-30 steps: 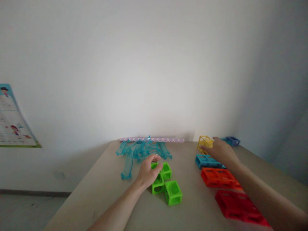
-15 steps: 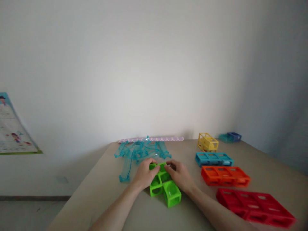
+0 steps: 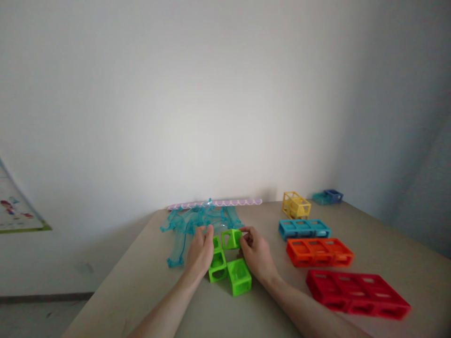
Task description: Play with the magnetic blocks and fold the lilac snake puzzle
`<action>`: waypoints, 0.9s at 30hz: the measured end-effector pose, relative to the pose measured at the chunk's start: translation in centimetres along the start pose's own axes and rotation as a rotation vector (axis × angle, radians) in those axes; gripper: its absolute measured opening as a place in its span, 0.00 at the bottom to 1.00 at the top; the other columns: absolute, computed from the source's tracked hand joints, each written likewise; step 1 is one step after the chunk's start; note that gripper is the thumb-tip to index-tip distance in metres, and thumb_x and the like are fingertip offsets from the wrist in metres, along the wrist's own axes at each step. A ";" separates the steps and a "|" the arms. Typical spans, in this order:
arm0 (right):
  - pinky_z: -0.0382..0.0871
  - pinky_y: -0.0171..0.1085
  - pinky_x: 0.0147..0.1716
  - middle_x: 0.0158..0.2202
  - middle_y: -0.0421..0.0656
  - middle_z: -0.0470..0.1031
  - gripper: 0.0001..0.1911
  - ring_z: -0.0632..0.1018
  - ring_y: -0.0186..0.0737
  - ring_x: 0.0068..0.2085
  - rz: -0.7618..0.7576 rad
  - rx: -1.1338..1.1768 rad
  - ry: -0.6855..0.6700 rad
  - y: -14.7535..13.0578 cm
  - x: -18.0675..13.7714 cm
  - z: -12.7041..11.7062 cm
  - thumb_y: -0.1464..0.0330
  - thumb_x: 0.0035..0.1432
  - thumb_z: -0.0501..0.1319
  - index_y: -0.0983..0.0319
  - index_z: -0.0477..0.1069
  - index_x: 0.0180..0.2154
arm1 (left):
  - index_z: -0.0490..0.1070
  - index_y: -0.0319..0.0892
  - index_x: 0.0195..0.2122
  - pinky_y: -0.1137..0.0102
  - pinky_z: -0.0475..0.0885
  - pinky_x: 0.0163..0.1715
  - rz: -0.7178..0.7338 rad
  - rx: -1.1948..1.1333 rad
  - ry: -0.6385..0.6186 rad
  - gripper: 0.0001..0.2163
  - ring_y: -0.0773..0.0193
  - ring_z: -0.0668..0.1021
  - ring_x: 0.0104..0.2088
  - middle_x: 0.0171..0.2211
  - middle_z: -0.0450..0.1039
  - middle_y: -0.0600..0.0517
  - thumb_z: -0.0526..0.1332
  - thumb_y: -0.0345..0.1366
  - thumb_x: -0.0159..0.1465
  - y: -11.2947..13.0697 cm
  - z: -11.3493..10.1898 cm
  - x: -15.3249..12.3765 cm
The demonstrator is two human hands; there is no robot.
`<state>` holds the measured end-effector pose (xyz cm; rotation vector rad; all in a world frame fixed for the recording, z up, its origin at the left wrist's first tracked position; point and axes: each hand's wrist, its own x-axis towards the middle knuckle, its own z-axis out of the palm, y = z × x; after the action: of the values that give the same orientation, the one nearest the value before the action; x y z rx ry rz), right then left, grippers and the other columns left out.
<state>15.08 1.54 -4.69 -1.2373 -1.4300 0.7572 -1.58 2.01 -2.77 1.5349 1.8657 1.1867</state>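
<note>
My left hand (image 3: 201, 251) is closed against the left side of joined green cube frames (image 3: 217, 266), its fingers partly hiding the far one. My right hand (image 3: 256, 251) pinches a single green cube frame (image 3: 231, 239) by its right side. That cube is tilted, with a gap between it and the left-hand pieces. Nearer to me, another green cube frame (image 3: 239, 277) rests on the table, just beside the joined ones and touched by neither hand's fingertips.
Translucent blue track pieces (image 3: 178, 246) lie behind my left hand, before a purple patterned strip (image 3: 232, 203) at the wall. On the right stand red (image 3: 357, 291), orange (image 3: 319, 251), blue (image 3: 305, 228) and yellow (image 3: 296, 205) frame blocks. A dark blue block (image 3: 333, 195) sits in the far corner.
The green cubes, grouped together before, are now partly apart. My right hand has pulled one far cube away and tilted it, while my left hand stays on the left pieces. The view has shifted slightly.
</note>
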 end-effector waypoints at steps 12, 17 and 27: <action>0.73 0.34 0.20 0.31 0.42 0.76 0.19 0.78 0.38 0.25 0.057 0.065 -0.050 0.2 -0.1 0.1 0.73 0.50 0.53 0.61 0.65 0.47 | 0.76 0.38 0.25 0.66 0.68 0.39 0.094 0.082 -0.130 0.07 0.55 0.78 0.38 0.31 0.78 0.43 0.58 0.31 0.55 0.1 0.1 0.2; 0.73 0.34 0.19 0.28 0.41 0.74 0.17 0.77 0.40 0.28 -0.016 0.126 0.015 -0.4 0.1 0.0 0.64 0.54 0.57 0.64 0.67 0.45 | 0.76 0.38 0.29 0.67 0.67 0.34 0.119 0.083 -0.134 0.08 0.58 0.78 0.32 0.31 0.78 0.44 0.58 0.34 0.57 -0.4 0.2 0.3; 0.75 0.36 0.20 0.27 0.38 0.69 0.24 0.74 0.38 0.26 -0.037 0.274 0.022 -1.0 0.0 -0.3 0.54 0.52 0.61 0.62 0.70 0.46 | 0.76 0.39 0.33 0.71 0.68 0.32 0.141 0.029 -0.138 0.12 0.61 0.78 0.31 0.30 0.78 0.48 0.54 0.39 0.62 -0.6 -0.2 0.8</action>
<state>15.10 1.19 -3.67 -1.0031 -1.2792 0.8794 -2.31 2.65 -3.00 1.7431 1.7164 1.0879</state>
